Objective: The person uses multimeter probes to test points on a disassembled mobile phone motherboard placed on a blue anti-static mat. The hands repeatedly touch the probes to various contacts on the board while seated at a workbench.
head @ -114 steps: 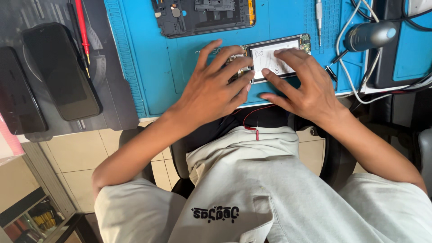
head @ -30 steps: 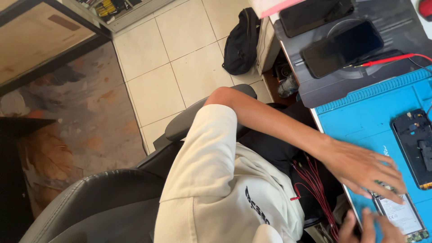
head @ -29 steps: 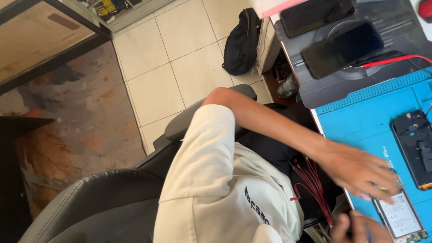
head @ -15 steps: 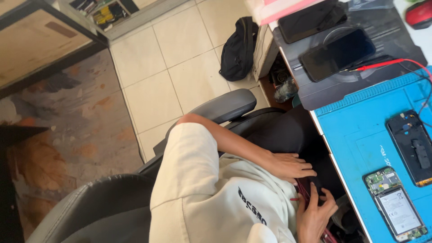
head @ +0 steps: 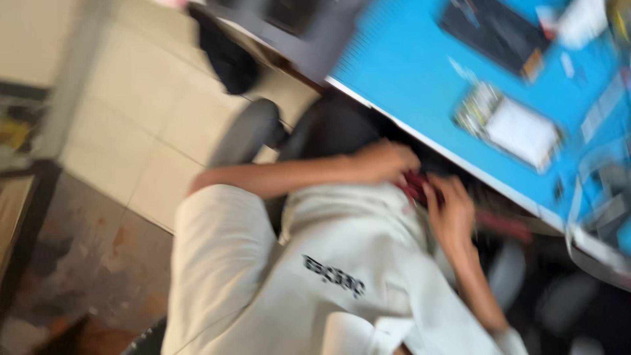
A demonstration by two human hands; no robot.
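While the whole shot is smeared with motion blur, you can still make out both hands down in the lap, just under the edge of the desk. The left hand (head: 384,161) comes in from the left on a long bare forearm, elbow bent out over the thigh, with the wrist dropping toward the belly. Its fingers look curled in on something dark red (head: 415,185) that sits between the two hands, probably a bunch of thin red wires, though the blur makes that hard to call. The right hand (head: 449,212) comes up from the lower right, forearm angled steeply, fingers pointing up toward the left hand. It looks half curled, fingertips on the same red stuff. Honestly can't tell whether either hand is properly clamped on it or just touching it.

Both hands rest against the light-coloured shorts (head: 342,263), which have a small dark print on them.

Up on the blue work mat (head: 407,66) lies an opened phone with a pale rectangular plate (head: 513,125), well apart from the hands. A second dark phone body (head: 499,33) sits further back on the mat. A black chair armrest (head: 246,131) sticks out to the left over a tiled floor (head: 125,98).
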